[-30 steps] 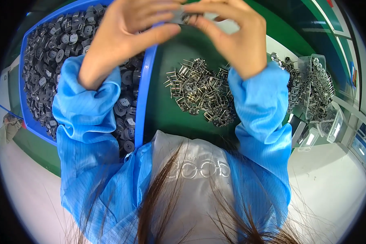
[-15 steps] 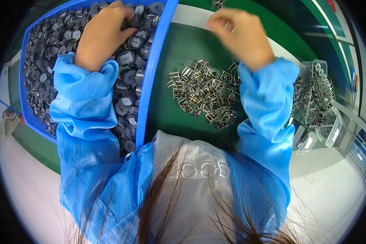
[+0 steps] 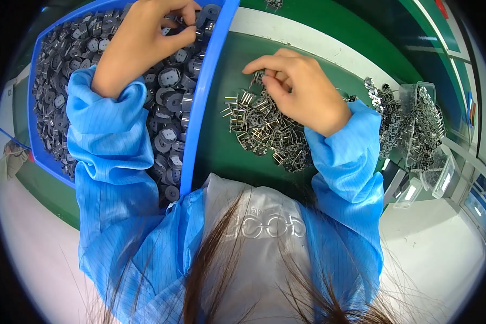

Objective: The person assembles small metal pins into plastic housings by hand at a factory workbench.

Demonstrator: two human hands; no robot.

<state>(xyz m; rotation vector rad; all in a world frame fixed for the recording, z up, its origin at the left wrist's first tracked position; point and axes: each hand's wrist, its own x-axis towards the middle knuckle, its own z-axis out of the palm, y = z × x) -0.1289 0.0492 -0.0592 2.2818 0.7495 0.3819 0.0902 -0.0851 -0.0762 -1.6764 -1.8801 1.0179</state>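
At far left, under the left hand [image 3: 146, 40], one blue bin [image 3: 202, 105] is brimming with dark grey round parts [image 3: 169, 78], a few showing pale faces; I am finding far too many to count. The left hand's thumb and fingers are curling with a narrow gap between them over the bin's far right end; from my remote seat I cannot tell whether they are holding a part. Right of that hand, past the bin wall, a green tabletop [image 3: 213, 151] is spreading out, and a white ledge [image 3: 302, 33] is running beyond the right hand [image 3: 305, 89]. Under and nearer the wearer than the right hand, one pile of pinned metal pieces [image 3: 267, 127] is lying, too tangled to count. Thumb and index finger there are standing close around a single metal piece [image 3: 256, 77]; I cannot tell whether they are pinching it. Right of that wrist, a second metal heap [image 3: 387, 124] is sitting beside one clear box [image 3: 406, 97], which is holding many similar pieces. Pale floor [image 3: 432, 243] is showing nearer the wearer.
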